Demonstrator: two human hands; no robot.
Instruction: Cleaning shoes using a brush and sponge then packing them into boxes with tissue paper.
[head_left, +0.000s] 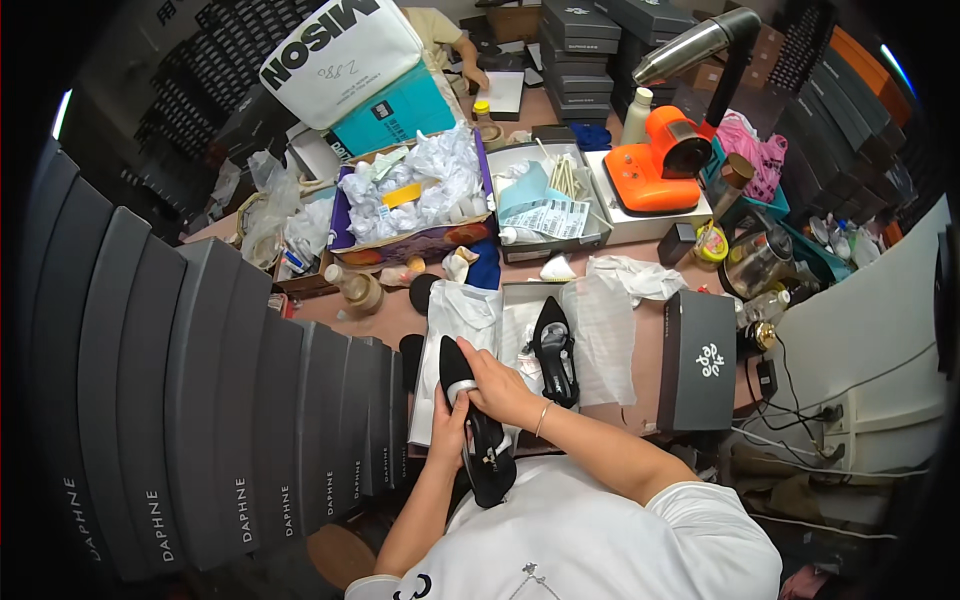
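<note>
A black pointed-toe slingback shoe (453, 363) is held in both hands just in front of my body, its toe pointing away from me. My left hand (450, 428) is closed round its side near the middle. My right hand (496, 386) grips the front part from the right, fingers over the upper; a pale lining or paper shows at the shoe's opening. The matching black shoe (553, 345) lies to the right on white tissue paper (603, 345) in an open shoebox (520, 296). More white paper (464, 308) lies under and beyond my hands.
Tall stacks of dark grey shoeboxes (200, 380) rise at my left. A dark grey box lid (697, 360) lies at the right. Farther back are a box of crumpled paper (415, 185), a tray of labels and sticks (550, 210), and an orange heat-gun stand (655, 175). Another person's hand (474, 77) shows beyond.
</note>
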